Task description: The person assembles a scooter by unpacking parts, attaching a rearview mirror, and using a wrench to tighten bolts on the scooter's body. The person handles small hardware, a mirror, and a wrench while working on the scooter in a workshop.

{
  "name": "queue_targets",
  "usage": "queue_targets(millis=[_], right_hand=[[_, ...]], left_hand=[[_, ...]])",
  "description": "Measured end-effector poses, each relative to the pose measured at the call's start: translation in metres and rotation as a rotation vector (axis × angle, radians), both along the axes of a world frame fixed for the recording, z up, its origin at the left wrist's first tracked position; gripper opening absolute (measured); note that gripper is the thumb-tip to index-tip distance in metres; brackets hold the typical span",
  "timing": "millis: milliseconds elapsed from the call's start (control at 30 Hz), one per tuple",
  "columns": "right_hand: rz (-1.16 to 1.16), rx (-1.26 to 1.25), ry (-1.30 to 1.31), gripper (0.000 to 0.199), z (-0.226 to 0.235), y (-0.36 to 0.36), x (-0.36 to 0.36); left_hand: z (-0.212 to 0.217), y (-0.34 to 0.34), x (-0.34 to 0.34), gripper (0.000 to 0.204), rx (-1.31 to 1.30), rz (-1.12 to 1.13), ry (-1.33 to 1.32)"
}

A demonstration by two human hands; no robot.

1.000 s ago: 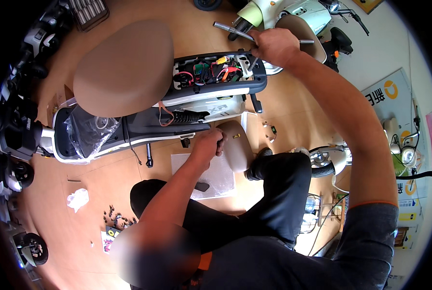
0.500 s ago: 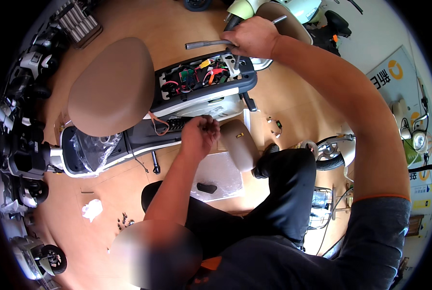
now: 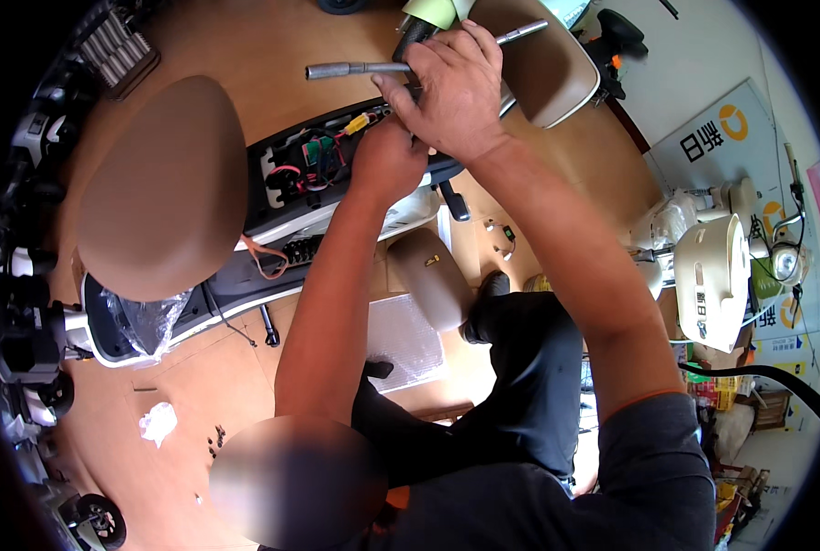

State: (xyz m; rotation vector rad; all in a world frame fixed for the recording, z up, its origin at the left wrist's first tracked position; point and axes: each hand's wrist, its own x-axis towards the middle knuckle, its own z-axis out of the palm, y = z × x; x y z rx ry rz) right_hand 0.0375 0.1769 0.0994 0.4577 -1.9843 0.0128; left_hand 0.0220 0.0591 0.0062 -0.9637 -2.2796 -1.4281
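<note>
Two bare forearms rise from the lower edge, over black trousers and a grey sleeve. Nearest on the wooden floor [image 3: 199,386] lie a crumpled white scrap [image 3: 158,422] and a few small dark screws [image 3: 215,441]; a clear bubble-wrap sheet [image 3: 408,338] lies beside the knee. Beyond it a scooter lies on its side, its tan seat [image 3: 162,184] tipped up and its open compartment [image 3: 304,165] showing red, green and yellow wiring. The left hand [image 3: 387,161] is curled at the compartment's edge; whether it pinches anything cannot be told. Just above it, touching, the right hand [image 3: 456,87] is closed around a grey T-handle socket wrench [image 3: 355,69], whose bar sticks out to both sides. Far right, a cream scooter [image 3: 713,275] stands before a tilted grey-blue rectangular sign [image 3: 731,138] bearing an orange ring mark; small yellow and green packages [image 3: 718,390] are stacked below it.
</note>
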Motion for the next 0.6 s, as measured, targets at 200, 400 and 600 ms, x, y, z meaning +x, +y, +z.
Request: queue_targets(millis=[200, 400, 600], right_hand=[[0.247, -0.021, -0.04, 0.013, 0.002, 0.016, -0.015], [0.404, -0.127, -0.086, 0.018, 0.008, 0.015, -0.008], [0.4, -0.477, 0.015, 0.029, -0.005, -0.007, 0.005]], left_hand=[[-0.005, 0.005, -0.012, 0.016, -0.107, 0.088, -0.077], [-0.014, 0.01, -0.016, 0.018, -0.034, 0.104, 0.106], [-0.011, 0.017, -0.012, 0.033, -0.018, 0.15, 0.141]])
